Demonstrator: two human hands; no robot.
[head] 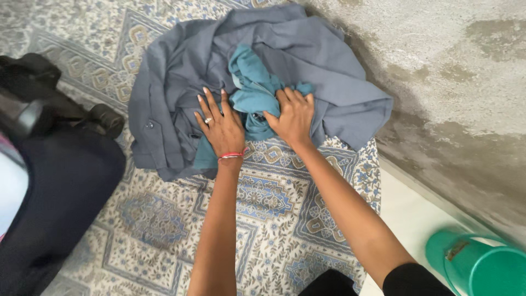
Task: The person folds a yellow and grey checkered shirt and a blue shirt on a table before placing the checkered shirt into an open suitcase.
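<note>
Both hands are out over a heap of clothes on a patterned sheet [263, 219]. The left hand [220, 125] lies flat with its fingers spread, palm down, pressing where the grey shirt [181, 71] meets the teal cloth [253, 87]. It wears a ring on one finger and a red thread band [232, 155] at the wrist. The right hand [293, 118] is just beside it to the right, fingers curled and closed into a bunched fold of the teal cloth, thumb pointing toward the left hand. The two hands are near but not touching.

The teal cloth sits crumpled on top of the grey shirt, near the middle of the heap, with a tail of it running down under the left wrist. The grey shirt is spread loosely beneath, wrinkled, its buttoned edge on the left, its far side reaching toward the wall [449, 71]. The wall on the right is rough, stained concrete.

At the left lies a dark bag [60, 181] with black straps, partly on the sheet. In the near right corner stands a green bucket [482, 268] on the pale floor [405, 214], well apart from the clothes. Dark sleeves show at the near edge.
</note>
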